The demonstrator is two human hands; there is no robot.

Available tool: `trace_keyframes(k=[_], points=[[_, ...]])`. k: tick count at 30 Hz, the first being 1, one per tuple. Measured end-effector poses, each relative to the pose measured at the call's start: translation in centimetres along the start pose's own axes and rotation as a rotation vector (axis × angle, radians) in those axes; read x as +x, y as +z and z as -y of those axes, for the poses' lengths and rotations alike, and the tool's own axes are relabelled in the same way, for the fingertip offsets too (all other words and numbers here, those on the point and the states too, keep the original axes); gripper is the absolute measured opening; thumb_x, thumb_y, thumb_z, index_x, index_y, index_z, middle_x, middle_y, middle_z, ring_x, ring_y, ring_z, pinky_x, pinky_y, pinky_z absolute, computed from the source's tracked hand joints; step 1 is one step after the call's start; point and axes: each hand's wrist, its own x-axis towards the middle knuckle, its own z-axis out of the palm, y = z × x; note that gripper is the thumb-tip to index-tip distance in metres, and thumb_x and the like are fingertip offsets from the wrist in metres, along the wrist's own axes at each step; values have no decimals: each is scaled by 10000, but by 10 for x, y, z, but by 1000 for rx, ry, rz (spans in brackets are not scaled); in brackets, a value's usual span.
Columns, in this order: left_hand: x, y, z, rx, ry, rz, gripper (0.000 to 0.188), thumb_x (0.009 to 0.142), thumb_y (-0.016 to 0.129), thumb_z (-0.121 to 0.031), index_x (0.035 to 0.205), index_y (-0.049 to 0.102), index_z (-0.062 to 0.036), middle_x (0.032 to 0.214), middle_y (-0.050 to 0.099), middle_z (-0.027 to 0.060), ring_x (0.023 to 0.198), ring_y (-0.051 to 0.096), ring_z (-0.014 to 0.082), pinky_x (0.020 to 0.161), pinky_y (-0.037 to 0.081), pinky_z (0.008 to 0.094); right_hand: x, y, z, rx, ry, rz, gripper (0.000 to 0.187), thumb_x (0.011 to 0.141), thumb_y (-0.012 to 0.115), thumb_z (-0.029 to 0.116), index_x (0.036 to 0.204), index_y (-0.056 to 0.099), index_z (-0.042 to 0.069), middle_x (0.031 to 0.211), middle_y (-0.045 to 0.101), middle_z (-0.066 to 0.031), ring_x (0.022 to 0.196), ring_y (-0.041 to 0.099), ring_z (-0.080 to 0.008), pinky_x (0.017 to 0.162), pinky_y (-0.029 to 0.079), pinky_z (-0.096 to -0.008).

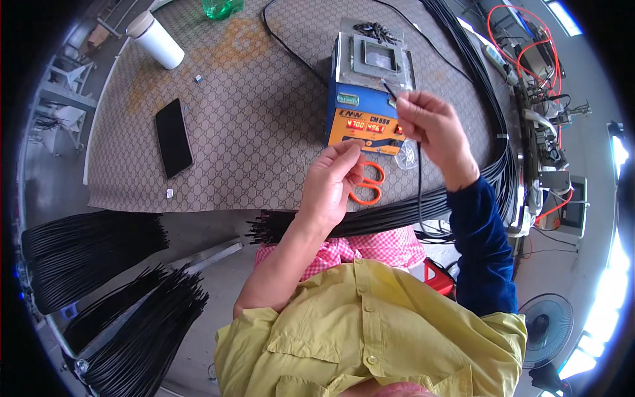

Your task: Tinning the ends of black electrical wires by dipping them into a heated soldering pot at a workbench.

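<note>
Between the thumb and fingers of my right hand (433, 126) is a black cable (419, 185). Its stripped-looking tip points up and left, just above the front edge of a blue solder pot (364, 106) with an orange display panel. The cable's length hangs below that hand. My left hand (329, 180) is closed in a pinch before the panel's lower edge; whatever is in its fingertips cannot be made out. Orange-handled scissors (377, 173) lie right beside it, partly hidden by the fingers. On the pot's top sits a square metal-framed basin (380, 56), dark scraps behind it.
A black phone (173, 139) and a white tumbler (159, 43) are on the patterned table at left. A thick black cable bundle (493, 119) curves along the right and front edges. More cable bundles (92, 255) hang at lower left. A fan (546, 327) stands at lower right.
</note>
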Motion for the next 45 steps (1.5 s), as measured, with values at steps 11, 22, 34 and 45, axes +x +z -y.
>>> trace_keyframes(k=[11, 22, 34, 45], points=[[-36, 30, 10, 363, 233, -6, 165, 847, 517, -63, 991, 561, 3, 876, 597, 58, 758, 564, 86, 663, 448, 200, -68, 14, -68, 576, 147, 149, 74, 808, 563, 63, 874, 550, 33, 711, 546, -20, 583, 488, -92, 535, 417, -209], [-57, 35, 30, 401, 307, -55, 172, 826, 555, -80, 973, 576, 5, 862, 601, 56, 738, 566, 86, 655, 451, 212, -96, 16, -85, 594, 46, 182, 77, 759, 610, 15, 824, 568, 12, 776, 588, -60, 644, 523, -113, 570, 419, -225], [-64, 36, 32, 101, 29, -40, 247, 871, 499, -250, 946, 576, -27, 789, 589, 8, 686, 534, 58, 653, 431, 206, -107, 12, -96, 524, -74, 85, 82, 742, 622, -6, 800, 567, 15, 769, 596, -64, 643, 531, -108, 571, 417, -225], [-64, 32, 33, 116, 11, -24, 212, 874, 485, -221, 942, 570, -39, 761, 586, 0, 669, 532, 57, 649, 437, 208, -112, 14, -95, 566, -8, 95, 88, 763, 599, -5, 835, 552, 9, 790, 596, -76, 667, 536, -109, 567, 401, -225]])
